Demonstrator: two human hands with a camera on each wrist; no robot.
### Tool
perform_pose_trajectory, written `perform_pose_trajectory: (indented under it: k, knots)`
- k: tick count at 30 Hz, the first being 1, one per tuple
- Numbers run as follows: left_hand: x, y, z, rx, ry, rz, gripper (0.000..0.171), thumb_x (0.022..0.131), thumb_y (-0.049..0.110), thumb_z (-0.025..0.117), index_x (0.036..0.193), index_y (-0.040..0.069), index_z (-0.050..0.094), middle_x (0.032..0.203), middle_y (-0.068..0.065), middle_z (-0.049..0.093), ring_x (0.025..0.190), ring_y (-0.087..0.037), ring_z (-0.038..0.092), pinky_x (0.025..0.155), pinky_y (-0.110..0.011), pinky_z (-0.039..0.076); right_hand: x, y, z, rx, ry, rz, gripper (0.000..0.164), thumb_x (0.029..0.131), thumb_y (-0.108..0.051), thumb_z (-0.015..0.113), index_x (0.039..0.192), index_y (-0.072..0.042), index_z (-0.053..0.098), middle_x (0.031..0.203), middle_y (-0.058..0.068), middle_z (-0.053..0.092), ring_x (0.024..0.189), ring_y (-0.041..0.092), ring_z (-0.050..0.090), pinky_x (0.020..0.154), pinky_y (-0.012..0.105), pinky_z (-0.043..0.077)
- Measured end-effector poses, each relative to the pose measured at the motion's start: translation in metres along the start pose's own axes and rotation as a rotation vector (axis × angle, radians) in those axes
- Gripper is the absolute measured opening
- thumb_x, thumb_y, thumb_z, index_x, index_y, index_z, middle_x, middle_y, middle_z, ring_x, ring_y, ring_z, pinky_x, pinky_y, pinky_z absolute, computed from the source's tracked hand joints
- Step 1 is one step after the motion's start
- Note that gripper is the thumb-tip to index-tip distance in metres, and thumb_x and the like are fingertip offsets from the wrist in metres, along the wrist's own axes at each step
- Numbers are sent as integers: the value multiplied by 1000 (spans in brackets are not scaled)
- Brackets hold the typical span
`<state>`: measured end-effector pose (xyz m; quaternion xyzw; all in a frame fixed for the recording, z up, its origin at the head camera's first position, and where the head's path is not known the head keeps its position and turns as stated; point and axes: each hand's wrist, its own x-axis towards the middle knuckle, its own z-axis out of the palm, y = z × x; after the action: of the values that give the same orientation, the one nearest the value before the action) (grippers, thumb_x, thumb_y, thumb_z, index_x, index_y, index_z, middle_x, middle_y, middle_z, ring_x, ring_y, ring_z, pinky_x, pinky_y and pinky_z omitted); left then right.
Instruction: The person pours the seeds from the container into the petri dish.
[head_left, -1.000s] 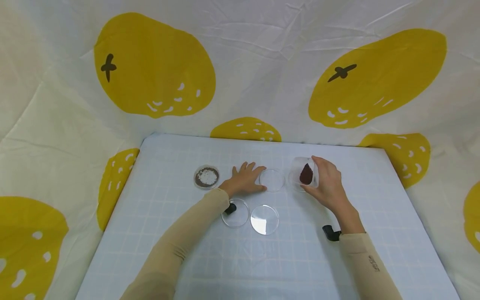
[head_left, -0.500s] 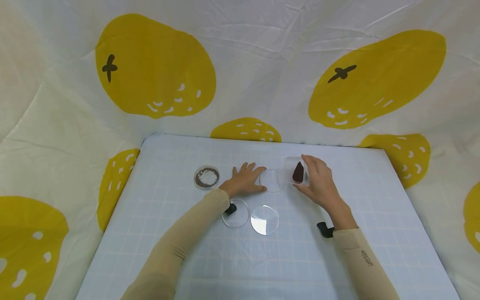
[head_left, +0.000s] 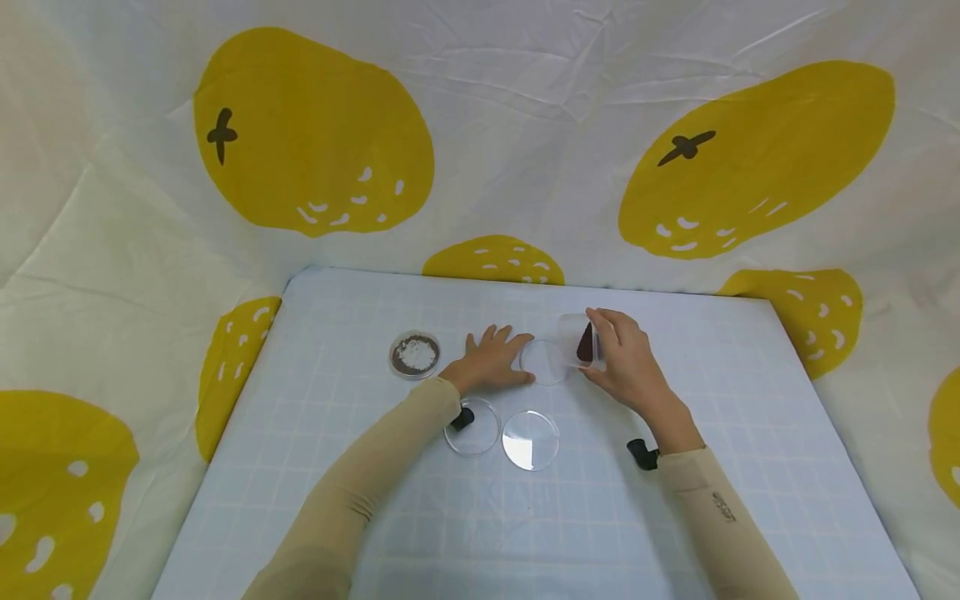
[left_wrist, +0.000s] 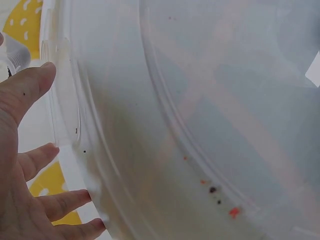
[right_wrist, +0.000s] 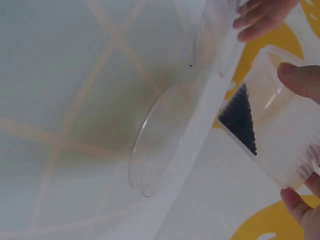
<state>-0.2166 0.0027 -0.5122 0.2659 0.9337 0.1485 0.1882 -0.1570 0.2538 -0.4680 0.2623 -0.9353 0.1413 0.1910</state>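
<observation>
My right hand [head_left: 630, 362] grips a clear square-sided plastic container [head_left: 567, 340] from the side, thumb and fingers on opposite walls. The container is tilted left, and dark brown granules [right_wrist: 241, 120] lie banked against its lower side in the right wrist view. Just left of it, a clear petri dish [head_left: 546, 375] lies on the table, partly under the container's mouth. My left hand [head_left: 487, 362] rests with fingers spread at the dish's left rim, its thumb and forefinger tips touching the edge.
Two more clear round dishes [head_left: 530, 440] lie nearer the front, one partly behind the left wrist's black camera [head_left: 462, 418]. Further left stands a dish [head_left: 415, 355] of dark grains topped with white. A pale checked cloth covers the table [head_left: 450, 525]; a lemon-print curtain [head_left: 525, 167] hangs behind.
My right hand has moved left with the container and tilted it further, bringing it to the petri dish. The left hand has stayed in place.
</observation>
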Motion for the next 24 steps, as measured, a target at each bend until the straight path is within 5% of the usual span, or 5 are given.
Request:
perform_pose_trajectory:
  k: [24]
  knots:
    - [-3, 2, -4, -5, 16, 11, 76, 78, 65, 55, 143, 34, 28, 149, -8, 21, 135, -38, 12, 97, -70, 9, 7, -5, 5, -138, -65, -12, 98, 60, -22, 87, 140, -6, 32, 132, 19, 38, 123, 37, 31, 94, 55, 31]
